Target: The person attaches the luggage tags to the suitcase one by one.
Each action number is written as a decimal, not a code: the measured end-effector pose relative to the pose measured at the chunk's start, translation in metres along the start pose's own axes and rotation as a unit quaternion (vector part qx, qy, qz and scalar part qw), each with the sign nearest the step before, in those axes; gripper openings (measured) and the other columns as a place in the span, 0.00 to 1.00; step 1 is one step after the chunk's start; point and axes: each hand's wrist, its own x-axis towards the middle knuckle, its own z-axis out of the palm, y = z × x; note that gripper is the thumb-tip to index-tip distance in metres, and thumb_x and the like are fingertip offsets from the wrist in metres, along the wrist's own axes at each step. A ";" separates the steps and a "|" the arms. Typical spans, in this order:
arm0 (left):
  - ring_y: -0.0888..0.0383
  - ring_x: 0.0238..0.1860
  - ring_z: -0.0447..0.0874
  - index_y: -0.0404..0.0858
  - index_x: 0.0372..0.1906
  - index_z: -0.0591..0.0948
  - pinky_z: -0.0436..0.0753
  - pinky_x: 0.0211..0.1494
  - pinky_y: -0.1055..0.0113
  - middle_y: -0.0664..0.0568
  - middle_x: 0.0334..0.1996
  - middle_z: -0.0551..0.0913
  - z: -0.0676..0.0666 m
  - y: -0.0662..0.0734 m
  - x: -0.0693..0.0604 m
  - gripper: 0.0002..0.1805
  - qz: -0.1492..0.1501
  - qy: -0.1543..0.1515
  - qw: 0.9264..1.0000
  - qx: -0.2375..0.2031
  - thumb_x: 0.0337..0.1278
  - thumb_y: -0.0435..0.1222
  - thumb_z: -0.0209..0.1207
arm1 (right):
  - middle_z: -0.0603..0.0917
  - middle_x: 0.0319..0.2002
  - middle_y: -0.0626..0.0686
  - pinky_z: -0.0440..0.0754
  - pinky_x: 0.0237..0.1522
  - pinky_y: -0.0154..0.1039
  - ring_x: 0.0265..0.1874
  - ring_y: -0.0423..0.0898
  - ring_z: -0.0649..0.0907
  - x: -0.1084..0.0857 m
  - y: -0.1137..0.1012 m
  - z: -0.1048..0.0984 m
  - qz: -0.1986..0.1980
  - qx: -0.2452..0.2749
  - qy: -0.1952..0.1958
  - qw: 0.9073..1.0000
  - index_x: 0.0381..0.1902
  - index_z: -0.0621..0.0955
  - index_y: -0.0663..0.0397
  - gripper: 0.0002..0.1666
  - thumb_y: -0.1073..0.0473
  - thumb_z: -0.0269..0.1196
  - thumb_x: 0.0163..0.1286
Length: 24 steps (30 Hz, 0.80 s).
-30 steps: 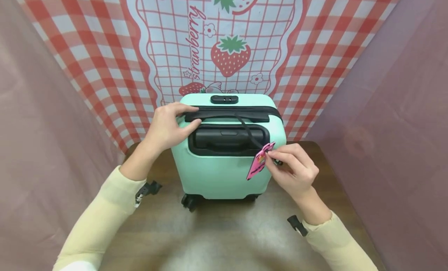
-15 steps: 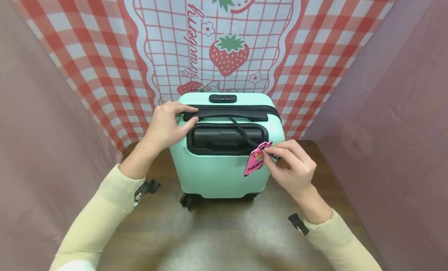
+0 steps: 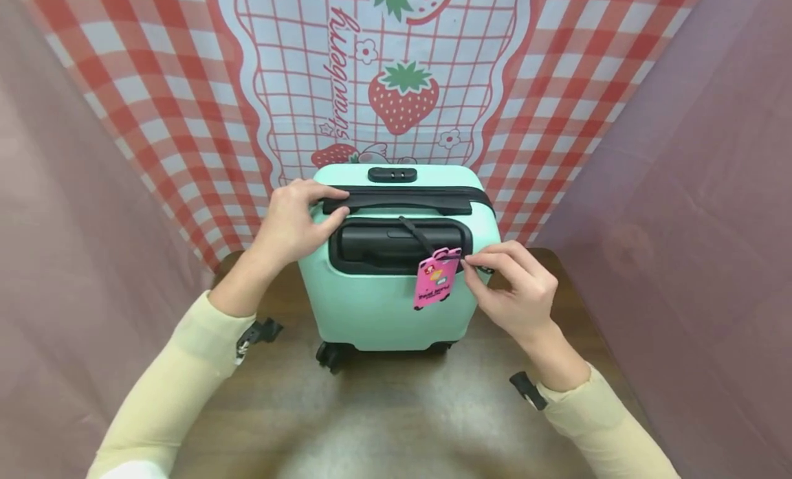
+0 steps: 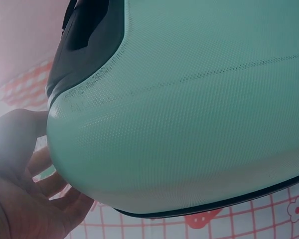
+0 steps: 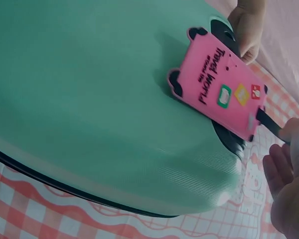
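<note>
A mint-green suitcase (image 3: 396, 314) stands upright in the middle of the head view. My left hand (image 3: 293, 221) holds its top left corner, thumb and index finger on either side of the black top handle's (image 3: 408, 203) left end. A pink luggage tag (image 3: 436, 280) hangs in front of the suitcase by a black strap (image 3: 416, 233). Between thumb and index finger, my right hand (image 3: 516, 290) pinches the strap's end just right of the tag. In the right wrist view the tag (image 5: 222, 82) shows its printed "Travel World" face.
On the suitcase top is a black combination lock (image 3: 392, 174); a recessed black pull handle (image 3: 396, 245) sits below the top handle. The suitcase stands on a wooden surface (image 3: 396, 410). A strawberry-print cloth (image 3: 408, 67) hangs behind, with pinkish curtains (image 3: 668, 211) on both sides.
The luggage tag has swung left and turned its printed face toward the head camera. My right hand's pinch now shows on the strap rather than at the tag's edge. My left hand keeps its place.
</note>
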 end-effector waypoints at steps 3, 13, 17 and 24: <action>0.43 0.48 0.82 0.39 0.59 0.90 0.80 0.52 0.47 0.40 0.57 0.90 0.000 0.001 0.000 0.18 0.003 0.000 1.000 -0.001 0.68 0.40 0.69 | 0.86 0.26 0.61 0.79 0.32 0.32 0.24 0.51 0.82 -0.002 0.001 0.005 -0.023 0.011 0.026 0.999 0.27 0.88 0.65 0.11 0.62 0.71 0.66; 0.42 0.52 0.81 0.40 0.61 0.89 0.79 0.55 0.46 0.41 0.58 0.89 -0.002 0.003 -0.002 0.21 -0.020 -0.006 1.000 -0.007 0.66 0.42 0.70 | 0.85 0.26 0.66 0.82 0.32 0.29 0.25 0.58 0.85 0.015 0.004 0.034 -0.071 0.005 0.152 0.986 0.24 0.79 0.68 0.16 0.62 0.70 0.68; 0.42 0.53 0.80 0.40 0.61 0.88 0.79 0.55 0.45 0.41 0.58 0.89 -0.003 0.002 -0.003 0.21 -0.024 -0.005 1.000 -0.010 0.67 0.42 0.69 | 0.83 0.28 0.67 0.86 0.41 0.26 0.25 0.60 0.85 0.027 0.013 0.044 -0.086 -0.010 0.192 0.978 0.25 0.78 0.69 0.14 0.66 0.70 0.65; 0.43 0.52 0.80 0.40 0.61 0.88 0.78 0.53 0.48 0.41 0.58 0.89 -0.002 0.001 -0.003 0.22 -0.012 -0.009 1.000 -0.025 0.65 0.42 0.70 | 0.87 0.33 0.63 0.89 0.53 0.34 0.30 0.57 0.88 0.020 0.019 0.039 -0.117 -0.054 0.031 0.991 0.29 0.82 0.68 0.11 0.66 0.68 0.70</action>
